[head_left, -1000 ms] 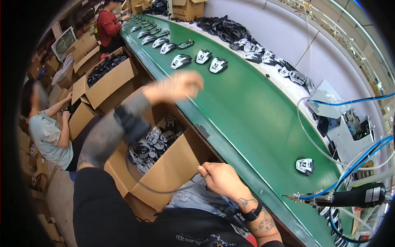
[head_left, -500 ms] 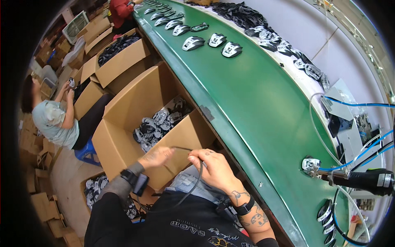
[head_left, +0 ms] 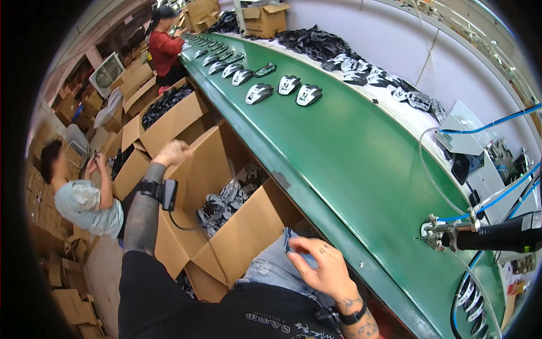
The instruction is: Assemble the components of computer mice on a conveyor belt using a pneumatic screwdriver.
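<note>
My left hand (head_left: pixel 172 152) is reached forward to the far upper edge of an open cardboard box (head_left: pixel 237 237), its fingers curled at the flap. Grey and black mouse shells (head_left: pixel 220 206) lie in a heap inside this box. From the black device (head_left: pixel 169 195) on my left wrist a dark cable hangs down across the box. Over my jeans (head_left: pixel 271 265), beside the bench edge, hovers my right hand (head_left: pixel 322 265). Its thumb and fingers are apart, with nothing seen between them.
The long green bench (head_left: pixel 361 164) carries white-and-black mice (head_left: pixel 259 94) in rows. A black power screwdriver (head_left: pixel 497 233) lies at its right among blue hoses. More boxes (head_left: pixel 175 121) stand ahead. One person (head_left: pixel 90 198) sits at left; another (head_left: pixel 165 48) stands at the bench's far end.
My left hand has moved forward and left from the cable to the box's far flap. The right hand has let go of the cable and moved right and down. The view has shifted.
</note>
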### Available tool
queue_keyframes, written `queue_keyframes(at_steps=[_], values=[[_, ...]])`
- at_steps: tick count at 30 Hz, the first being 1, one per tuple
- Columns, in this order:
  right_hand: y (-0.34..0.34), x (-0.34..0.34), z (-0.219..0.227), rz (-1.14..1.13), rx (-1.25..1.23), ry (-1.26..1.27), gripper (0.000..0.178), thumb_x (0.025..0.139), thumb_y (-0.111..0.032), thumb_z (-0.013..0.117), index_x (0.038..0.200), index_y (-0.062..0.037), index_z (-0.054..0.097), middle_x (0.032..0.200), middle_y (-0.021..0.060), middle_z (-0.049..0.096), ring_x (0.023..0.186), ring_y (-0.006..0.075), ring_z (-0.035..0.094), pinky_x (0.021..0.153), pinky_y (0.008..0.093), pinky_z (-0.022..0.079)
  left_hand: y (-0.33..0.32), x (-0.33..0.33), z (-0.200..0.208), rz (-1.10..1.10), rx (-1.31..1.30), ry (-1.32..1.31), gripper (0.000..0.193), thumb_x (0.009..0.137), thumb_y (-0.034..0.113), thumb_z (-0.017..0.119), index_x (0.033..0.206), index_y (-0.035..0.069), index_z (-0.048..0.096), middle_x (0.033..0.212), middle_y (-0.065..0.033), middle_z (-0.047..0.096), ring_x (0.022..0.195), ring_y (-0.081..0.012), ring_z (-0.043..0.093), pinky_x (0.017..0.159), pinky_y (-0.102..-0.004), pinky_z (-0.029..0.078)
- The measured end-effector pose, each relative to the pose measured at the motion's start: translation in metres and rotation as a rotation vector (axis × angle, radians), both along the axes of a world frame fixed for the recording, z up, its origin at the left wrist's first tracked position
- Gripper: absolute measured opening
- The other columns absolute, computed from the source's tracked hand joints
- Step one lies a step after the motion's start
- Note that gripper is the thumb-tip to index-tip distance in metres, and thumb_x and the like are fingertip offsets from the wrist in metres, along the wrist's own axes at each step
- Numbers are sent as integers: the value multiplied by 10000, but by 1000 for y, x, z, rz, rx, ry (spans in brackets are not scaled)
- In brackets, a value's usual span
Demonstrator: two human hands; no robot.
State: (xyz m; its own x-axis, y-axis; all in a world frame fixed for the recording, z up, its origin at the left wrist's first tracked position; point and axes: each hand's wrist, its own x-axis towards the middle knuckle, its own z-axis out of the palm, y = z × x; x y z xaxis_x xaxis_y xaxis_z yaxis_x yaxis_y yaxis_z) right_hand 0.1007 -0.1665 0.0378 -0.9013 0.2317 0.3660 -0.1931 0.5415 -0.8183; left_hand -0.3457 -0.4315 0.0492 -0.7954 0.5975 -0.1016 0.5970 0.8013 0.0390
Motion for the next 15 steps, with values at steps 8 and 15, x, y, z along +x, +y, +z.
queue_keyframes(at_steps=[8,15], values=[[14,67,-14,-244,-143,-239,180,790,-140,690,938,-48,646,827,86,670,736,204,658,677,278,520,147,-23,4,-319,669,269,220,800,194,635,956,41,611,922,-135,597,812,-269,593,728,-365,488],[3,83,52,-396,95,-43,173,707,-14,689,876,-24,651,777,112,646,677,265,626,613,293,493,316,40,0,-531,697,284,369,788,323,638,1062,86,567,1098,-130,545,974,-307,556,835,-401,461]])
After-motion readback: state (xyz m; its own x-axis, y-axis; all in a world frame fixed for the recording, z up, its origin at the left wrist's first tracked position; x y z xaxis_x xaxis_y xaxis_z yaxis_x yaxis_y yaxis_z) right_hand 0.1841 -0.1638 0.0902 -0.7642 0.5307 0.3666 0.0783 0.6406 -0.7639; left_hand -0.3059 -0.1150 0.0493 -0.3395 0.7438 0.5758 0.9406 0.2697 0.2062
